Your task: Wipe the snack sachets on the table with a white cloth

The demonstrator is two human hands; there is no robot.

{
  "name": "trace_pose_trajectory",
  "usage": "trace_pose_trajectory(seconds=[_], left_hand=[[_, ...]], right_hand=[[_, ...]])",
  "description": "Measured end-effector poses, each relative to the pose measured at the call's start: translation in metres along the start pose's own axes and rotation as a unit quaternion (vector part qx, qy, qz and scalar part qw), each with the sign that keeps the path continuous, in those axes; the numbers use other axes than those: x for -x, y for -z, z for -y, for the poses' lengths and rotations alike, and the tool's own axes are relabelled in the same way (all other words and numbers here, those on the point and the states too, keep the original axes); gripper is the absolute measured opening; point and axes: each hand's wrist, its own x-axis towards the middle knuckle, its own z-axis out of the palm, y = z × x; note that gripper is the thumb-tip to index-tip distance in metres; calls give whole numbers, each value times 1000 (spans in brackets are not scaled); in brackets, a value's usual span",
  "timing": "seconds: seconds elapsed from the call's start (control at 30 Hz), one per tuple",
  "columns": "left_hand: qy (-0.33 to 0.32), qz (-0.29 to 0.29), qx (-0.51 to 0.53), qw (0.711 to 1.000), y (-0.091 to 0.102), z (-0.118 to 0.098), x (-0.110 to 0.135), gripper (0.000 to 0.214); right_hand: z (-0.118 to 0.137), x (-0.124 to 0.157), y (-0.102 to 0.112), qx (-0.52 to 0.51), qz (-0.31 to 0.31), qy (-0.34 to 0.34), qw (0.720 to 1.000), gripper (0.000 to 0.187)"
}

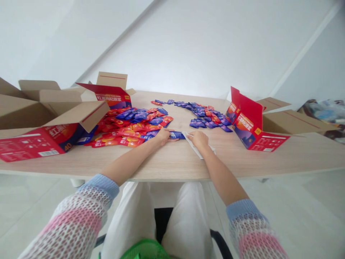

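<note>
A blue sachet (176, 135) lies between my two hands, just above the table's front part. My left hand (163, 136) is closed on its left end. My right hand (198, 139) is closed on a folded white tissue (195, 148), which meets the sachet's right end. Beside my left hand spreads a heap of red and blue sachets (132, 129). Beyond my right hand is a looser group of mostly blue sachets (207, 117), some of them red.
An open red carton (51, 140) stands at the left, with another open carton (113, 97) behind it. A third open carton (248, 126) is at the right of the wooden table (167, 165). Plastic bags (329, 111) lie at the far right. A green basket (145, 250) is at my lap.
</note>
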Motion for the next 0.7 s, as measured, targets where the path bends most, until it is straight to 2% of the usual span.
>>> trace_pose_trajectory(seconds=[0.17,0.3,0.4,0.47,0.53,0.63,0.7], left_hand=[[-10,48,16,999,2,-6,8,31],[-9,23,12,1000,1,-7,8,24],[-7,8,2,1000,-1,-8,8,21],[-6,12,1,1000,-1,-8,9,24],[-5,24,9,1000,0,-8,10,36],[-1,27,14,1000,1,-4,10,64],[-1,2,-4,1000,0,0,7,75]], right_hand=[[2,-1,0,9,-11,-28,1000,34],[-6,-3,0,-4,-19,-62,998,32],[-16,-5,2,-38,-59,-64,995,34],[-20,-6,3,-86,-88,-28,992,37],[-20,-6,3,-136,-93,39,986,38],[-14,-5,1,-166,-34,168,971,37],[-11,-4,-1,-155,10,213,965,36]])
